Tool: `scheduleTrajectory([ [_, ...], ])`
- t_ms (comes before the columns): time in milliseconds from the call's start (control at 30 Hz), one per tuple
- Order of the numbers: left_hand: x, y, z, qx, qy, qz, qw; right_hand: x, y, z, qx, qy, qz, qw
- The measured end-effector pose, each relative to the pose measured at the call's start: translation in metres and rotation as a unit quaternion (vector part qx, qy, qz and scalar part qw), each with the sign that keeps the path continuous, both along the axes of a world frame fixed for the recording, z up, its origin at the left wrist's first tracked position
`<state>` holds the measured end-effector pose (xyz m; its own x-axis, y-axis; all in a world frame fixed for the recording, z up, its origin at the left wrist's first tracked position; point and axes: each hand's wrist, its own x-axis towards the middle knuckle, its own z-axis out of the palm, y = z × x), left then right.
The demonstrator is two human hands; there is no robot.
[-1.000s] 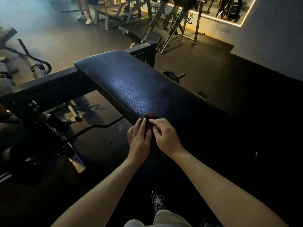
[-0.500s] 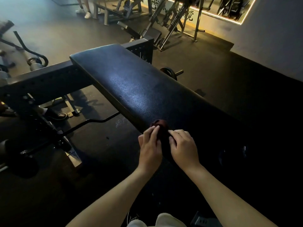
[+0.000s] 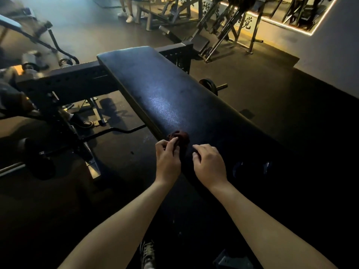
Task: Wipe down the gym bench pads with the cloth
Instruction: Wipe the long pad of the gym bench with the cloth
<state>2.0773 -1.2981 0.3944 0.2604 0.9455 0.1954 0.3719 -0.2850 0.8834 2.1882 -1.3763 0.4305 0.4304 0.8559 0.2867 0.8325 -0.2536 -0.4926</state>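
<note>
The single view comes from a wide-angle camera on the person's head, facing forward and tilted down. It sits close over the work: both bare forearms enter from the bottom edge, and the left hand (image 3: 168, 162) and right hand (image 3: 209, 164) lie near mid-frame by the dark red bunched cloth (image 3: 179, 135). The long black padded bench pad (image 3: 155, 84) runs diagonally from lower right to upper left (the dark rubber floor (image 3: 262, 98) shows on both sides). A pale laced shoe (image 3: 148, 253) appears straight below, dark steel gym machines (image 3: 223, 26) far off at the top
</note>
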Motion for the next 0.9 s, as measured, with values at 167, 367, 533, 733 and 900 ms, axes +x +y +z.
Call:
scheduleTrajectory([
  [167, -0.004, -0.072, -0.012, 0.028, -0.032, -0.019, 0.999, -0.002, -0.029, -0.004, 0.011, 0.029, 0.004, 1.0],
  [367, 0.001, -0.036, -0.001, -0.006, -0.03, 0.041, 0.999, -0.004, -0.032, -0.008, 0.017, 0.013, 0.016, 1.0],
  [533, 0.011, -0.027, 0.002, -0.071, -0.025, 0.058, 0.995, -0.006, -0.039, -0.011, 0.043, 0.015, 0.017, 0.999],
  [733, -0.003, -0.082, -0.008, -0.032, -0.048, -0.01, 0.998, -0.012, -0.045, -0.008, 0.066, 0.017, 0.01, 0.998],
  [900, -0.007, -0.055, -0.005, -0.018, -0.033, -0.001, 0.999, -0.008, -0.044, -0.009, 0.056, 0.0, 0.014, 0.998],
])
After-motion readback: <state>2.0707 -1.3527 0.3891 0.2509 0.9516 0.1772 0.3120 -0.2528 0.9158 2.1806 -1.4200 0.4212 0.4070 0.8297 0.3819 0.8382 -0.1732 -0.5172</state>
